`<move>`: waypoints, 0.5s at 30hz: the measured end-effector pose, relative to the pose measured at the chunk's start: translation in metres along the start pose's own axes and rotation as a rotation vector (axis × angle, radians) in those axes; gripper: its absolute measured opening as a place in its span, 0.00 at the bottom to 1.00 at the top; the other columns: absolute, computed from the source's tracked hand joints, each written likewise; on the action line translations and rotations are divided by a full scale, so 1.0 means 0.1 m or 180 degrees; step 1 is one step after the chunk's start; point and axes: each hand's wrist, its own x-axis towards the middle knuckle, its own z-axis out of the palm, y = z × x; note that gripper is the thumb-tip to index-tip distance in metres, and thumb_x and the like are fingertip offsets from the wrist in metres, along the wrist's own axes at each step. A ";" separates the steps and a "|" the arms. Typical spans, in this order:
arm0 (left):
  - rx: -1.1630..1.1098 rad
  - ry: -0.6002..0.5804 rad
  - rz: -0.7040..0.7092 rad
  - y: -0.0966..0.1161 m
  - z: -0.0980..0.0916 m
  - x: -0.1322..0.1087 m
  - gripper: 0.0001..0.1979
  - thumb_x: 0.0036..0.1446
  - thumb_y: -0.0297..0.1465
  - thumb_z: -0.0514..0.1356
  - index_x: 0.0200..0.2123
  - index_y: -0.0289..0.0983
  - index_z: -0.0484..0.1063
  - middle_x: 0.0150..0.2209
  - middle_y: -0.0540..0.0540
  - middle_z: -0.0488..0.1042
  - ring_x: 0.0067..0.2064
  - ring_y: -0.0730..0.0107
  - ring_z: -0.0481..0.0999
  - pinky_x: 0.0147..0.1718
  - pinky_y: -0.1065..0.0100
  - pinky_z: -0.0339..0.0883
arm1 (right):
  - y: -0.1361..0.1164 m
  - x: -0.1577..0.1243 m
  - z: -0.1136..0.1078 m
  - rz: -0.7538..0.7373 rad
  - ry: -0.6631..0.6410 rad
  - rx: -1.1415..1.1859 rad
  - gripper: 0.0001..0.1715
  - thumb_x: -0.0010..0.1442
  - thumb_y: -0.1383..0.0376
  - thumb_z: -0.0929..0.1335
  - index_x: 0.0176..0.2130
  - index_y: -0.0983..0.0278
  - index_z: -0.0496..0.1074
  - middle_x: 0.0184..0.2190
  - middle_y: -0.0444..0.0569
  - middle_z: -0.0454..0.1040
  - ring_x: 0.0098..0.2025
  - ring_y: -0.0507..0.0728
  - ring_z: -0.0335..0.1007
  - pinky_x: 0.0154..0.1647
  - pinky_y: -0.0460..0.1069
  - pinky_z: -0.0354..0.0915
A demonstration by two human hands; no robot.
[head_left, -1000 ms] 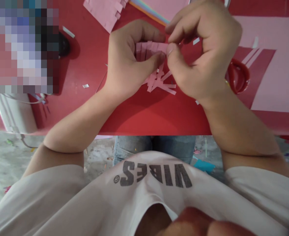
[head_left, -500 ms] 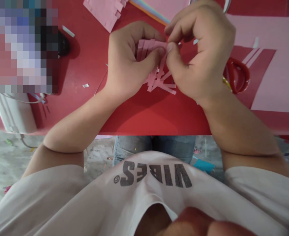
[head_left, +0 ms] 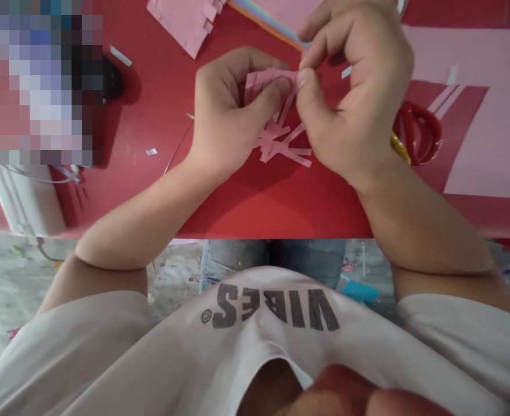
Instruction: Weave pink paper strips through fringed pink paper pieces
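Closed around a piece of woven pink paper strips (head_left: 255, 82), my left hand (head_left: 224, 110) presses its thumb on the near face. My right hand (head_left: 354, 92) pinches the end of a pink strip at the piece's right side between thumb and index finger; its other fingers are bent above. The fingers hide part of the weave. Below the hands, loose pink paper strips (head_left: 276, 147) lie in a small heap on the red table (head_left: 276, 202).
Red-handled scissors (head_left: 426, 136) lie by my right wrist, beside a cut pink sheet (head_left: 489, 144). Another pink paper piece with notched edge (head_left: 185, 23) is at the back. A white box-like object (head_left: 29, 196) with cables stands at left. White paper scraps (head_left: 151, 152) are scattered about.
My right hand has shifted slightly to the right with the strip pinched. My left hand has moved a little down and right, and the woven piece is tilted slightly differently.
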 end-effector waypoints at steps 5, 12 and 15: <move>-0.0204 -0.0166 -0.0247 -0.03 -0.02 0.02 0.07 0.60 0.42 0.75 0.36 0.49 0.83 0.25 0.55 0.80 0.23 0.75 0.75 0.17 0.67 0.62 | 0.08 -0.03 0.08 -0.0155 0.0178 -0.0050 0.14 0.62 0.72 0.63 0.41 0.54 0.72 0.46 0.52 0.74 0.53 0.64 0.72 0.56 0.61 0.70; -0.0625 0.0178 -0.0373 0.14 0.13 -0.09 0.03 0.63 0.35 0.72 0.38 0.45 0.83 0.27 0.54 0.79 0.25 0.76 0.75 0.22 0.70 0.67 | 0.16 -0.05 0.19 -0.0352 0.0505 0.0140 0.09 0.62 0.68 0.63 0.40 0.58 0.71 0.42 0.55 0.71 0.50 0.66 0.70 0.53 0.61 0.64; -0.0721 0.0205 -0.0468 0.15 0.15 -0.10 0.05 0.60 0.37 0.75 0.36 0.47 0.84 0.30 0.54 0.82 0.28 0.74 0.77 0.24 0.69 0.69 | 0.15 -0.05 0.21 -0.0340 0.0579 0.0003 0.08 0.63 0.68 0.63 0.39 0.56 0.70 0.40 0.52 0.70 0.49 0.64 0.70 0.51 0.60 0.64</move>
